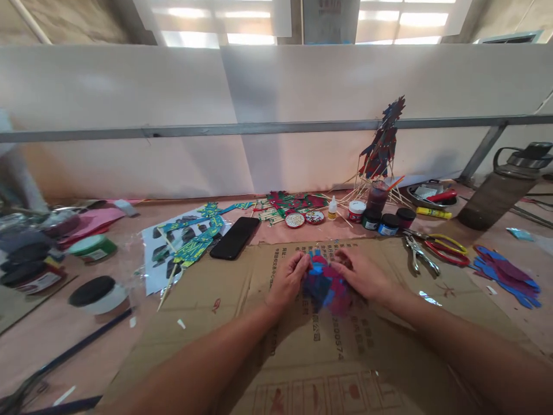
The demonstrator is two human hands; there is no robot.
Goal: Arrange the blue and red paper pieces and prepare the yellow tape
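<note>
Between my two hands is a blue and magenta painted cut-out piece (326,285), its lower part smeared by motion. My left hand (288,279) pinches its left edge, thumb and fingers closed. The fingers of my right hand (360,275) close on its upper right side, some of them hidden behind it. The piece is held over a flat cardboard sheet (242,340) with printed characters. Off to the right lies a similar blue and purple cut-out (507,275), flat on the pink table cover.
Pliers (420,255) and red-yellow-handled scissors (451,248) lie right. A black phone (234,238), bead dishes (295,220), a glue bottle (332,208) and paint jars (389,223) line the back. A tall bottle (496,190) stands far right; lidded tubs (98,294) stand left.
</note>
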